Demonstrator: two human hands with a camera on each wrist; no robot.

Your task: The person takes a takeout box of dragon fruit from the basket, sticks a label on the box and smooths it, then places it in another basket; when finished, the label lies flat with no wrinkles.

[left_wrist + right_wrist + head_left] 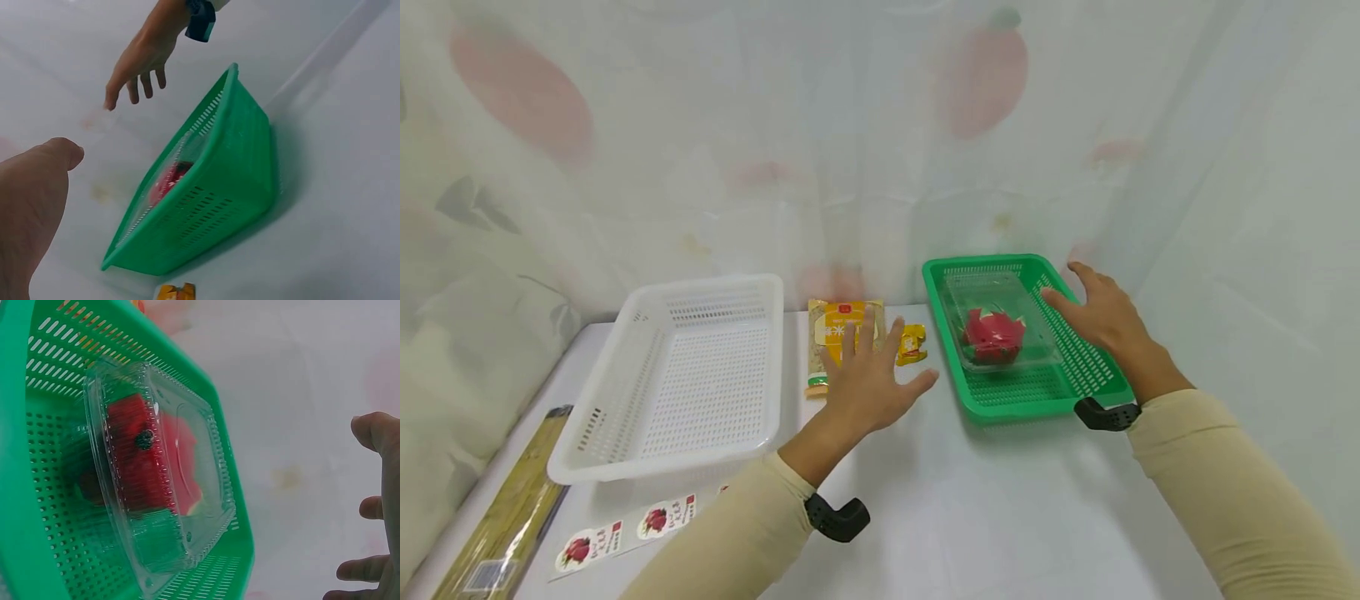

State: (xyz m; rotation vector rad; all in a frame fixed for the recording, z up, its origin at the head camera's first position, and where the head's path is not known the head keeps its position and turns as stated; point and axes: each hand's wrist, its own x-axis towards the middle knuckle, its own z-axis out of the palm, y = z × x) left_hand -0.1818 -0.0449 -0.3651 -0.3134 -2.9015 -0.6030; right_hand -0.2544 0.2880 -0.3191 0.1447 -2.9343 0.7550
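Note:
My left hand [868,382] hovers with spread fingers in front of a yellow food packet [842,321] and a small yellow sachet [912,343], holding nothing. Over the right rim of the green basket [1011,408] hangs my right hand [1105,312], its fingers apart and likewise holding nothing. Inside that basket sits a clear plastic clamshell box [187,419] with a red dragon fruit [994,336] in it. The right wrist view shows the box tilted against the basket wall, with the right fingers [369,434] off to the side.
An upright white basket [715,383] stands on the left of the white table [955,517]. Dragon fruit label stickers [625,533] lie in front of it, beside a long olive-gold package [505,517]. A patterned translucent curtain [850,167] hangs behind everything.

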